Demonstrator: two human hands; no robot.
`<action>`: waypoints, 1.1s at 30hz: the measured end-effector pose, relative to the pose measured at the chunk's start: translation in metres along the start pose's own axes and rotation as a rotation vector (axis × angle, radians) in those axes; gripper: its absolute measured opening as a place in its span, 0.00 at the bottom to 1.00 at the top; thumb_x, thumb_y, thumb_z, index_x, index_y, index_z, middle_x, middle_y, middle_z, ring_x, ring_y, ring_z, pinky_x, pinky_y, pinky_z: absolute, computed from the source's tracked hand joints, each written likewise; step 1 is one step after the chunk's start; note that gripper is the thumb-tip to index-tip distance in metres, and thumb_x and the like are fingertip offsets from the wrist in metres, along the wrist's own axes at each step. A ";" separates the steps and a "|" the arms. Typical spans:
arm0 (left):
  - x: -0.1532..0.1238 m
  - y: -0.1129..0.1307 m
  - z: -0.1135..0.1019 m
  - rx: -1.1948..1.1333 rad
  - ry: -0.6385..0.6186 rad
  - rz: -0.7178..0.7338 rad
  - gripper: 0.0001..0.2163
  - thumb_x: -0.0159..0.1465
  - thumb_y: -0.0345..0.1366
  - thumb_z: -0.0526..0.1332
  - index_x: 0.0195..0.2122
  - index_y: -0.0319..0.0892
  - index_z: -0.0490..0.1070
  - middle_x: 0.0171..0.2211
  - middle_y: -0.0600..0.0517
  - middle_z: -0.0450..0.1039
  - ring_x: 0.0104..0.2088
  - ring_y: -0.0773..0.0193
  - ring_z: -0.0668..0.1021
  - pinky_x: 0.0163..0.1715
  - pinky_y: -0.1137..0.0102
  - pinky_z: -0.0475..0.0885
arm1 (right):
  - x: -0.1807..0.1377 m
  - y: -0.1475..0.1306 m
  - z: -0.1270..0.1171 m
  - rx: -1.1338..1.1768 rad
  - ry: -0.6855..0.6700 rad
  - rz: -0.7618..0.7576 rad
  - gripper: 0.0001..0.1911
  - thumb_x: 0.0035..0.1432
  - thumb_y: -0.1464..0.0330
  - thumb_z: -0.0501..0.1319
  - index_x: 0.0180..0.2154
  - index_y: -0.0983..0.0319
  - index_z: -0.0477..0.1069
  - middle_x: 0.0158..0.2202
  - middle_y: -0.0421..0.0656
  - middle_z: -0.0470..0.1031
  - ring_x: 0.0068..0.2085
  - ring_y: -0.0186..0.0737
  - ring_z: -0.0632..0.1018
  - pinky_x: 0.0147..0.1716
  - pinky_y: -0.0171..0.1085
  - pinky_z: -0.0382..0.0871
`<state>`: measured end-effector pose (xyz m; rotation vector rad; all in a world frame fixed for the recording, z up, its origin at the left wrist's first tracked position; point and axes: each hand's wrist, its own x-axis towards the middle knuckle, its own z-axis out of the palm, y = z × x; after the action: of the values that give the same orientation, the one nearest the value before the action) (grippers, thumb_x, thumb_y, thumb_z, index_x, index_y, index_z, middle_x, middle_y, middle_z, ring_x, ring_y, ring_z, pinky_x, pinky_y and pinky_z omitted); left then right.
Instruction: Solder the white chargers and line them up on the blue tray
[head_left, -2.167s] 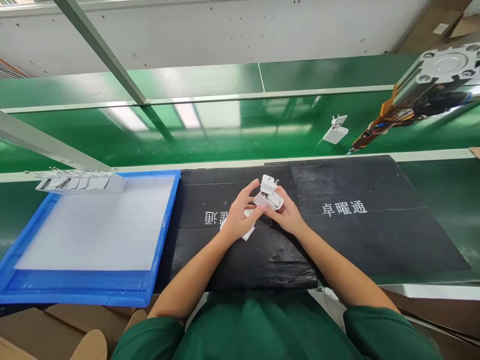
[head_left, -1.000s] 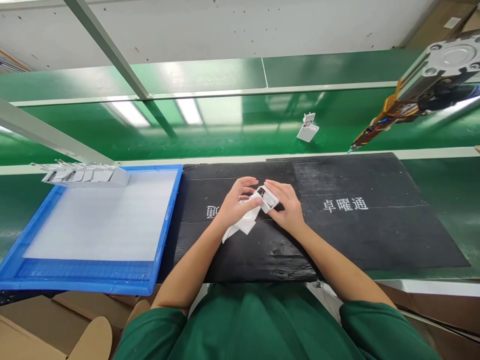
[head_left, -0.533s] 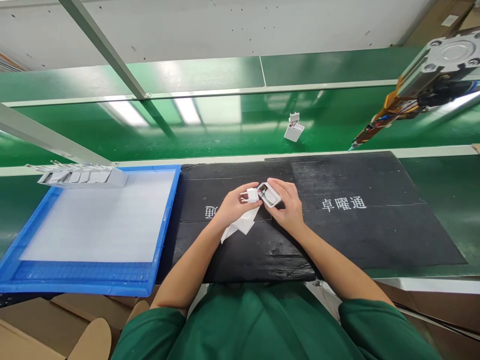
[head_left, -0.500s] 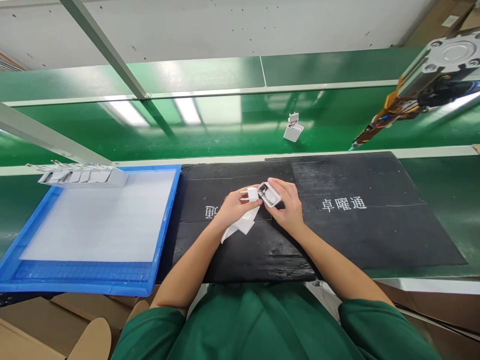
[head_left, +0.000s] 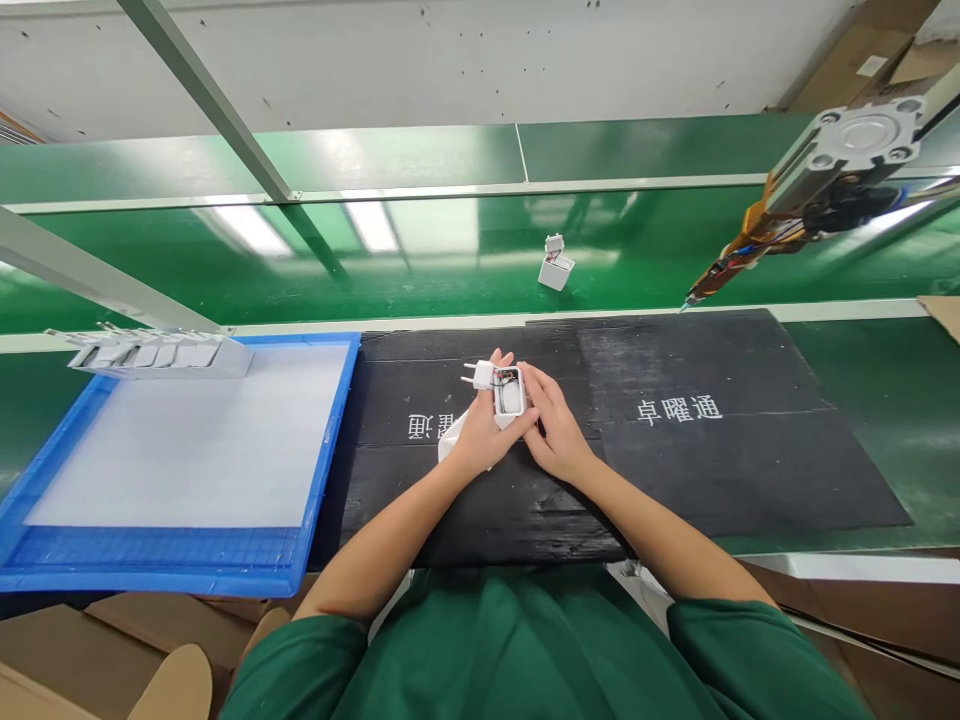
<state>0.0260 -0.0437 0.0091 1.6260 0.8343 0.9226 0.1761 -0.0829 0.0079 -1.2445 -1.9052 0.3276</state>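
Observation:
Over the black mat point(head_left: 712, 460) my two hands meet on a small white charger housing point(head_left: 508, 398), its open side up with wires showing inside. A white plug piece with two pins point(head_left: 480, 376) hangs off its left end. My left hand point(head_left: 480, 430) cups the housing from below and also pinches a white cloth point(head_left: 448, 440). My right hand point(head_left: 551, 425) presses its fingers on the housing's right side.
A blue tray point(head_left: 330, 470) with a white foam sheet lies to the left, with a row of white chargers point(head_left: 150, 355) at its far edge. Another open charger point(head_left: 556, 268) rides the green conveyor point(head_left: 420, 260). A pneumatic tool point(head_left: 832, 180) hangs at upper right.
The housing has turned in my hands so its open face points up, the plug piece now at its left end. The charger on the conveyor has drifted left.

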 end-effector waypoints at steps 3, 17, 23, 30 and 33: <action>0.003 -0.001 -0.003 -0.094 0.077 -0.063 0.35 0.62 0.49 0.63 0.66 0.42 0.55 0.61 0.41 0.67 0.57 0.51 0.74 0.60 0.56 0.67 | 0.010 0.010 -0.022 0.062 0.158 0.046 0.25 0.64 0.70 0.51 0.62 0.53 0.62 0.57 0.48 0.72 0.55 0.45 0.75 0.55 0.49 0.72; 0.022 -0.008 -0.014 -0.365 0.273 -0.182 0.29 0.53 0.47 0.70 0.54 0.42 0.68 0.50 0.45 0.76 0.48 0.56 0.78 0.43 0.64 0.77 | 0.156 0.149 -0.022 -0.159 0.093 0.561 0.33 0.50 0.66 0.63 0.58 0.63 0.63 0.57 0.56 0.70 0.46 0.47 0.78 0.51 0.51 0.73; 0.023 -0.017 -0.018 -0.297 0.318 -0.151 0.27 0.52 0.43 0.71 0.52 0.40 0.69 0.46 0.45 0.77 0.46 0.57 0.79 0.50 0.63 0.72 | 0.203 0.138 0.012 -0.216 -0.044 0.585 0.26 0.53 0.68 0.61 0.54 0.70 0.68 0.49 0.60 0.77 0.50 0.55 0.78 0.52 0.54 0.71; 0.028 -0.017 -0.023 -0.295 0.408 -0.172 0.27 0.53 0.43 0.70 0.53 0.43 0.69 0.48 0.46 0.77 0.47 0.58 0.79 0.50 0.64 0.72 | 0.143 0.095 -0.007 -0.242 -0.160 0.440 0.19 0.55 0.61 0.63 0.46 0.63 0.73 0.39 0.49 0.82 0.41 0.49 0.82 0.45 0.45 0.74; 0.026 -0.014 -0.019 -0.304 0.392 -0.147 0.27 0.53 0.44 0.70 0.53 0.43 0.69 0.48 0.47 0.77 0.47 0.58 0.79 0.49 0.64 0.73 | 0.104 0.080 -0.016 -0.253 -0.213 0.412 0.20 0.54 0.60 0.65 0.47 0.63 0.73 0.38 0.49 0.82 0.39 0.50 0.82 0.44 0.47 0.74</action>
<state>0.0196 -0.0099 0.0029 1.1234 1.0086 1.2178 0.2210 0.0414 0.0207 -1.8411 -1.8977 0.4580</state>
